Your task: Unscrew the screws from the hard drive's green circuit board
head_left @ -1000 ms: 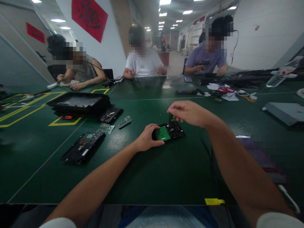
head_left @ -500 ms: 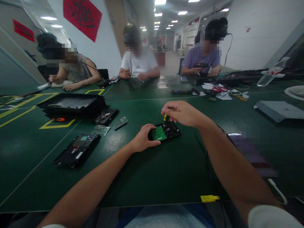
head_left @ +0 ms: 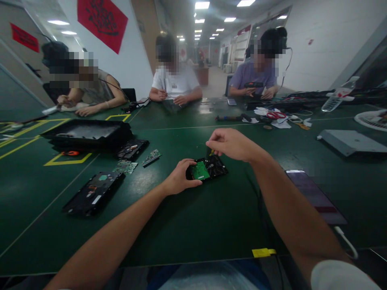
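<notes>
A hard drive (head_left: 217, 166) lies on the green tabletop with its green circuit board (head_left: 200, 170) facing up. My left hand (head_left: 180, 177) grips its left end, thumb on the near edge and fingers on the far edge. Above the drive's far right side, my right hand (head_left: 228, 143) is closed around a small yellow-and-black screwdriver (head_left: 212, 152). Fingers hide most of the screwdriver, and I cannot tell whether its tip touches the drive. Left of my left hand lie loose circuit boards (head_left: 151, 157) and a black drive enclosure (head_left: 94, 193).
Stacked black trays (head_left: 87, 135) stand at the left, beside another black drive (head_left: 132, 149). A phone (head_left: 314, 197) with a white cable lies right of my right forearm. Beyond it sits a grey box (head_left: 352, 141). Red scissors (head_left: 276, 115) lie farther back. Several people sit across the table.
My right hand stays over the drive, while the screwdriver has turned or tilted so less of its yellow handle shows. My left hand keeps its hold. The whole view has shifted slightly.
</notes>
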Demonstrator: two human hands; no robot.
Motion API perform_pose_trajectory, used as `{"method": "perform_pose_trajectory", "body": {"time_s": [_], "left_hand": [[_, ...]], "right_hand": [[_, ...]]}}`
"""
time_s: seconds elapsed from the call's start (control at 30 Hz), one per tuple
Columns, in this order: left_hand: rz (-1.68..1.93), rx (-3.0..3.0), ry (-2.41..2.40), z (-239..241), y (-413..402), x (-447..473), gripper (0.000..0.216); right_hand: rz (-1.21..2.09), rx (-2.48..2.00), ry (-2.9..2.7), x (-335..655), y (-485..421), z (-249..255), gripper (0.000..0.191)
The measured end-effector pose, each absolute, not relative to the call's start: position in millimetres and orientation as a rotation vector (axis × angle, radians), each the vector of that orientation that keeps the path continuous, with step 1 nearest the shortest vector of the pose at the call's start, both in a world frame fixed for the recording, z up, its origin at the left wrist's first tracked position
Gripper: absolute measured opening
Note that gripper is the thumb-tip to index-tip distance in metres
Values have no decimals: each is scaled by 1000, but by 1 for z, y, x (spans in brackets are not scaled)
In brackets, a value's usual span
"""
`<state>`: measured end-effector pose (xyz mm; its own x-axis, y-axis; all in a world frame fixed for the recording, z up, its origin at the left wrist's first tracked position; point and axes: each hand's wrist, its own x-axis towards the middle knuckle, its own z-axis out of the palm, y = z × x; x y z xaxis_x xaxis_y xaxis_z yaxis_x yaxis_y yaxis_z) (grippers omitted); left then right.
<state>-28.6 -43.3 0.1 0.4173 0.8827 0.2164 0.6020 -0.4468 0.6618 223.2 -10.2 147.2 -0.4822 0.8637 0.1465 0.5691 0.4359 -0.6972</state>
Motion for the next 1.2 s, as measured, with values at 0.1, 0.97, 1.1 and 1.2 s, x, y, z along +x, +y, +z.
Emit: {"method": "perform_pose_trajectory", "body": {"time_s": [0.1,0.97,1.1,1.2], "left_hand": [[760,2190,1264,0,-43,-28,77],[771,2172,1269,7,-48,-25,73],[771,2169,1262,7,-48,-26,74],[770,2172,1266,7,-48,-26,73]], "right_hand": [[787,-1156,-2189,221,-12,145,16],[565,-1250,-2239,216,-17,150,17],[645,-1110,-2271,215,-18,149,21],[724,-1092,-2282,216,-16,148,26]]}}
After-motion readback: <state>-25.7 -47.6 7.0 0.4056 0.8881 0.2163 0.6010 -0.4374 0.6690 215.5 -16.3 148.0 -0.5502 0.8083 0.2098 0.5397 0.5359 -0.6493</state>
